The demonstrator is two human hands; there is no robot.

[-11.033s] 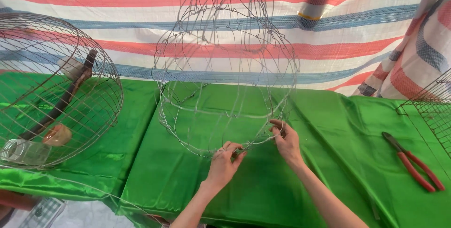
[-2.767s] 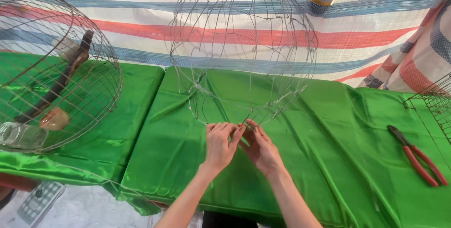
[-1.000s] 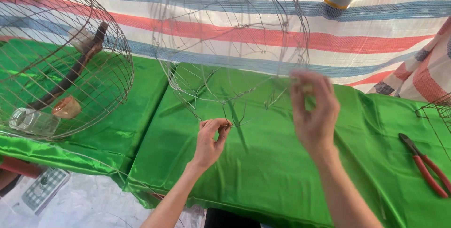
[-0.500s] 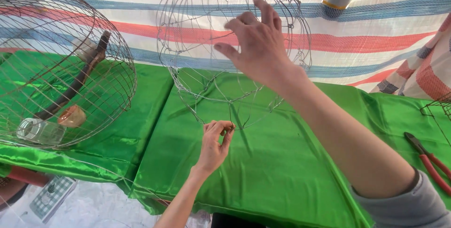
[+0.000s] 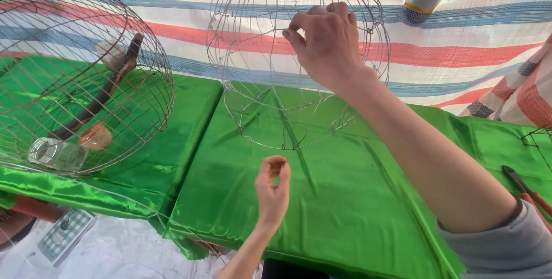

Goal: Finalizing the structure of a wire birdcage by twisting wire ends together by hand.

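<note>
A half-built round wire cage frame [image 5: 241,54] stands on the green satin cloth [image 5: 356,198] in front of me. My right hand [image 5: 325,43] is raised and grips one of the frame's upper wires between thumb and fingers. My left hand [image 5: 272,190] hovers lower down, just in front of the frame's base ring, with thumb and fingertips pinched together; whether a thin wire sits in the pinch is too small to tell.
A finished domed wire cage [image 5: 80,77] lies tilted at the left, with a wooden perch, a clear cup and an orange cup inside. Red-handled pliers [image 5: 532,195] lie at the right edge. A striped tarp [image 5: 460,37] hangs behind. Another wire piece shows at far right.
My right hand has risen from the frame's base to its upper wires and closed on one. My left hand stays low and pinched, now slightly nearer me.
</note>
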